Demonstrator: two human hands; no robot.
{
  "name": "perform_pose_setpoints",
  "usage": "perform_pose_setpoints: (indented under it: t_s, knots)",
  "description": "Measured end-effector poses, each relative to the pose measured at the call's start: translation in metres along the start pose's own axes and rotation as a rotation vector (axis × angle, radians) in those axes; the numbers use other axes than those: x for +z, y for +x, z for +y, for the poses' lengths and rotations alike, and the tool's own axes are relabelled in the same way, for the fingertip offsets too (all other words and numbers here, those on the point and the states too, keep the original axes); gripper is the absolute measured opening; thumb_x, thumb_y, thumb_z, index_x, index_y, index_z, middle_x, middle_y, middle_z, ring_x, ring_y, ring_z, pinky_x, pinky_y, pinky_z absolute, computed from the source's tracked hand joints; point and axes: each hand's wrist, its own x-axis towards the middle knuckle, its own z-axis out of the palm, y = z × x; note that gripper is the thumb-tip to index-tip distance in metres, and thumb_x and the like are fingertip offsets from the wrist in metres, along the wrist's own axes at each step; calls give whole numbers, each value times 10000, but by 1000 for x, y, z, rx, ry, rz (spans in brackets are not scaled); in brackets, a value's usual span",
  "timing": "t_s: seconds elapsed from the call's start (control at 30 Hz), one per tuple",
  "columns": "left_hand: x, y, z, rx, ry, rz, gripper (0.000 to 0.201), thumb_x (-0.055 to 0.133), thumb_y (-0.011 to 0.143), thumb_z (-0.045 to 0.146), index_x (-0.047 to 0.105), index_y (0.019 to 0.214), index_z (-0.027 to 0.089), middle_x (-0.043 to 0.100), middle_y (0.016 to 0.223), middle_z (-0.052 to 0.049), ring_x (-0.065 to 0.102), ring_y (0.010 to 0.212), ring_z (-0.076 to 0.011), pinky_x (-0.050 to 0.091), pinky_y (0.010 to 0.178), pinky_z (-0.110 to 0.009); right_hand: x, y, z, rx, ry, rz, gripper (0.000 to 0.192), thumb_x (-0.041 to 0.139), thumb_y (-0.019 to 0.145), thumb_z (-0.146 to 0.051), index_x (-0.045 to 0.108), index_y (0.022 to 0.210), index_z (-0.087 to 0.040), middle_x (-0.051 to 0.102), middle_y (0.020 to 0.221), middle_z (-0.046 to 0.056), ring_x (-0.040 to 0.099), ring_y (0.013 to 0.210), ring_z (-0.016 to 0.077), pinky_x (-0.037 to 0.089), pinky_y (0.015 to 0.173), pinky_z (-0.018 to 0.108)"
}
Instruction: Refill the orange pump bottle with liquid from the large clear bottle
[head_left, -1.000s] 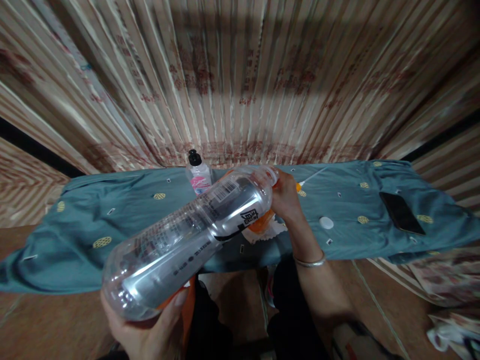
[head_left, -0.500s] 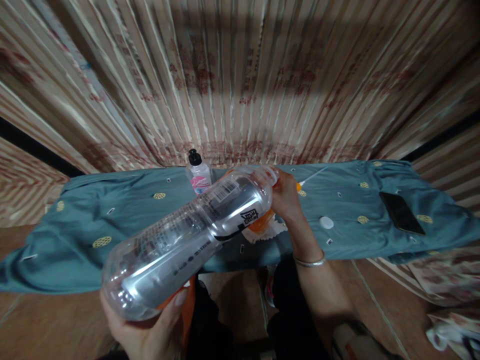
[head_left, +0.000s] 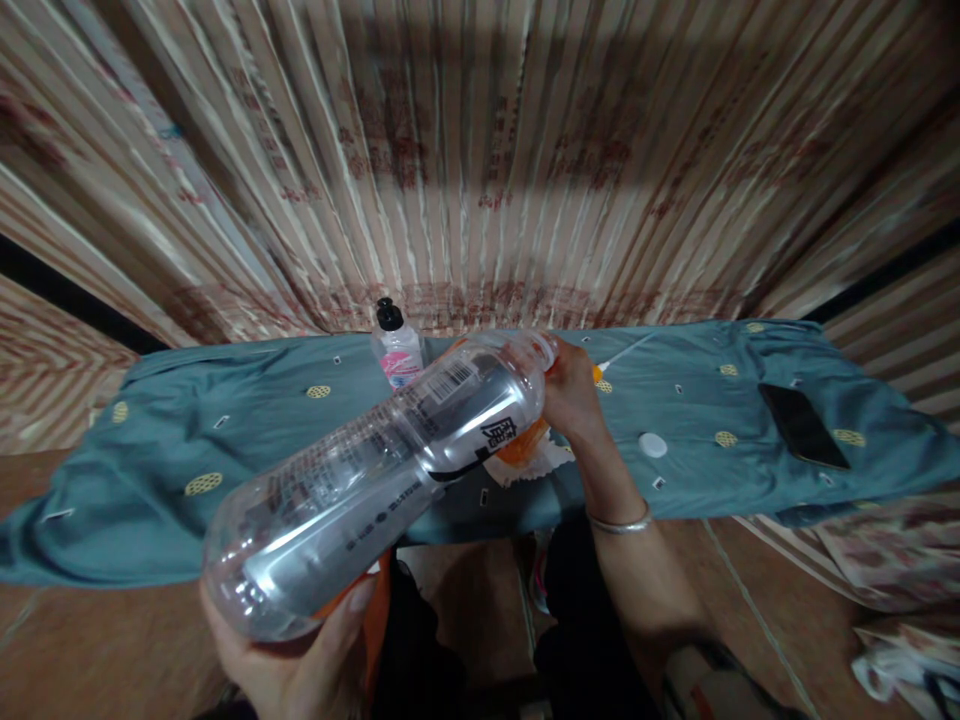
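A large clear plastic bottle (head_left: 375,480) with dark print and a barcode lies slantwise across the view, its neck at the upper right. Under its wide base is my left hand (head_left: 300,660), thumb along the side and fingers hidden behind the plastic. At the neck, my right hand (head_left: 571,390) is closed, with its fingertips partly hidden. Below the neck, an orange object (head_left: 529,440) rests on a torn whitish piece of paper (head_left: 544,465), partly covered by the bottle. Just past my right hand, a small orange piece (head_left: 598,373) with a thin pale tube (head_left: 626,348) shows.
A small clear bottle (head_left: 401,362) with a black cap and pink label stands behind the large one. On the teal cloth (head_left: 262,400) lie a white round cap (head_left: 652,445) and a black phone (head_left: 802,427) at the right. A pleated curtain (head_left: 465,150) hangs behind.
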Motion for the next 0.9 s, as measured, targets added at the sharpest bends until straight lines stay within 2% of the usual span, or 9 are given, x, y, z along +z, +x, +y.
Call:
perform_pose_setpoints:
  t_s: [0.2, 0.3, 0.47, 0.7, 0.8, 0.9]
  knots:
    - [4, -1, 2, 4, -1, -7, 883, 1000, 536, 175, 692, 1357, 279, 691, 1403, -48, 654, 1251, -249, 598, 940, -281, 0, 0, 2, -4, 8, -13, 306, 623, 901, -477, 635, 712, -236, 673, 646, 4, 620, 624, 193, 479, 637, 323]
    - [4, 0, 1, 11, 29, 3, 888, 999, 518, 176, 696, 1346, 282, 705, 1366, -40, 661, 1225, -240, 589, 905, -252, 0, -1, 2, -1, -1, -5, 289, 625, 907, -463, 657, 733, -234, 689, 675, 15, 638, 652, 202, 497, 654, 330]
    - [4, 0, 1, 33, 34, -6, 757, 997, 528, 198, 721, 1232, 223, 745, 1225, -56, 692, 1115, -232, 585, 840, -240, 0, 0, 1, 1, -18, -1, 289, 616, 903, -472, 650, 726, -247, 683, 665, 14, 628, 650, 203, 471, 632, 322]
    - [3, -2, 4, 21, 38, 0, 742, 999, 533, 199, 713, 1217, 231, 734, 1199, -40, 700, 1028, -199, 592, 810, -234, -1, 0, -2, -6, -8, -1, 319, 619, 891, -492, 638, 706, -232, 670, 650, 10, 604, 609, 185, 443, 606, 313]
    - [3, -2, 3, 19, 40, 1, 743, 1001, 528, 201, 718, 1214, 233, 740, 1120, -29, 708, 964, -195, 596, 788, -244, 0, 0, -2, -4, 8, 0, 313, 625, 887, -482, 642, 708, -226, 670, 648, 7, 604, 613, 181, 445, 611, 308]
    - [2, -3, 3, 25, 51, -9, 766, 1006, 538, 210, 714, 1246, 232, 739, 1104, -27, 706, 958, -189, 596, 817, -245, 0, 0, -2, -5, 7, 7, 309, 626, 885, -474, 639, 701, -226, 669, 632, 2, 595, 608, 178, 437, 600, 301]
